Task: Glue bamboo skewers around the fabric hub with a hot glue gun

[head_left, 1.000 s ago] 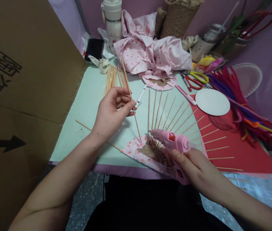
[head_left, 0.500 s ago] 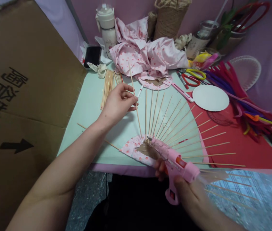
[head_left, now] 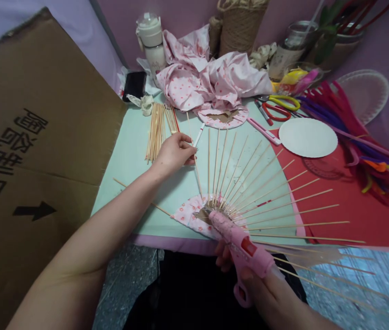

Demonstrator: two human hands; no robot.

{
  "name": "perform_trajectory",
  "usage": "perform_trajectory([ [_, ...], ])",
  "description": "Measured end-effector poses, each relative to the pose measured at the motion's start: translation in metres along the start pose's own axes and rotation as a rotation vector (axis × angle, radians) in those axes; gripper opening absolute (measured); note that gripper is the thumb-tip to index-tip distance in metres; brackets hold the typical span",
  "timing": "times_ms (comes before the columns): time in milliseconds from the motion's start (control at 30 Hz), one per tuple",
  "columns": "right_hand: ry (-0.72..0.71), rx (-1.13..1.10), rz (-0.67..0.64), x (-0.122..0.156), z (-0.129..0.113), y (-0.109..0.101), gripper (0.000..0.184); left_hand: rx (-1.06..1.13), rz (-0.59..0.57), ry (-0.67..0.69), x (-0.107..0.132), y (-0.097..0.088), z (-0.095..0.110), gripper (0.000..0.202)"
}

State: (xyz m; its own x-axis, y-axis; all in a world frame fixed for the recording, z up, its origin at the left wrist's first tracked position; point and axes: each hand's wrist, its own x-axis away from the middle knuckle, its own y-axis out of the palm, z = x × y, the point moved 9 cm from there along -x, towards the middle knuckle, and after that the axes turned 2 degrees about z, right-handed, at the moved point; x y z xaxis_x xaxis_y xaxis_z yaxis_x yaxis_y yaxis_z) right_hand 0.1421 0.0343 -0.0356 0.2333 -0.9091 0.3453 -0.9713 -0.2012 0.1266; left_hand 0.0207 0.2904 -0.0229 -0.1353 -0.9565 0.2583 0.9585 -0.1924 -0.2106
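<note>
Pinched in the fingers of my left hand (head_left: 176, 153) is a thin wooden stick (head_left: 197, 176), its lower end resting at the fabric-covered base (head_left: 183, 215). That base is pink-and-white floral cloth around bare brown cardboard, lying at the table's near edge. Several sticks (head_left: 237, 167) fan out from it to the right. My right hand (head_left: 259, 284) is wrapped round a pink hot glue gun (head_left: 238, 243), whose nozzle points at the cardboard near the sticks' lower ends. One more stick (head_left: 161, 209) sticks out to the left beneath my left forearm.
A bundle of sticks (head_left: 155, 133) lies behind my left hand. Crumpled pink cloth (head_left: 215, 78), a bottle (head_left: 151, 43) and twine (head_left: 240, 30) stand at the back. Scissors (head_left: 276, 110), a white disc (head_left: 307, 137) and pipe cleaners (head_left: 359, 133) lie right; a cardboard panel (head_left: 43, 151) stands left.
My left hand has slid lower along the stick, which leans less high above my fingers. The glue gun has drawn down and left, its nozzle away from the stick's end. The view shifted slightly.
</note>
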Motion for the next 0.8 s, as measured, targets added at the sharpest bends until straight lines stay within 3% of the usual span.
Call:
perform_trajectory([
  [67, -0.036, -0.001, -0.015, 0.0, 0.003, 0.001, 0.03, -0.01, -0.004, -0.003, -0.001, 0.001, -0.003, 0.023],
  [167, -0.04, -0.03, -0.036, 0.0, 0.008, 0.004, 0.052, -0.032, -0.011, -0.007, -0.001, 0.003, -0.006, 0.022],
  [233, -0.01, -0.041, -0.018, 0.002, 0.009, 0.003, 0.058, -0.046, -0.013, -0.022, -0.001, 0.004, -0.009, 0.022],
  [400, 0.06, -0.014, -0.022, 0.004, 0.009, 0.002, 0.062, -0.071, -0.007, -0.05, 0.0, 0.007, -0.014, 0.024],
  [600, 0.038, 0.033, -0.013, 0.001, 0.0, 0.001, 0.067, -0.131, -0.041, -0.04, 0.0, 0.006, -0.012, 0.02],
  [800, 0.038, 0.021, 0.006, 0.0, -0.002, 0.004, 0.054, -0.318, -0.145, 0.057, 0.016, 0.008, -0.016, 0.023],
])
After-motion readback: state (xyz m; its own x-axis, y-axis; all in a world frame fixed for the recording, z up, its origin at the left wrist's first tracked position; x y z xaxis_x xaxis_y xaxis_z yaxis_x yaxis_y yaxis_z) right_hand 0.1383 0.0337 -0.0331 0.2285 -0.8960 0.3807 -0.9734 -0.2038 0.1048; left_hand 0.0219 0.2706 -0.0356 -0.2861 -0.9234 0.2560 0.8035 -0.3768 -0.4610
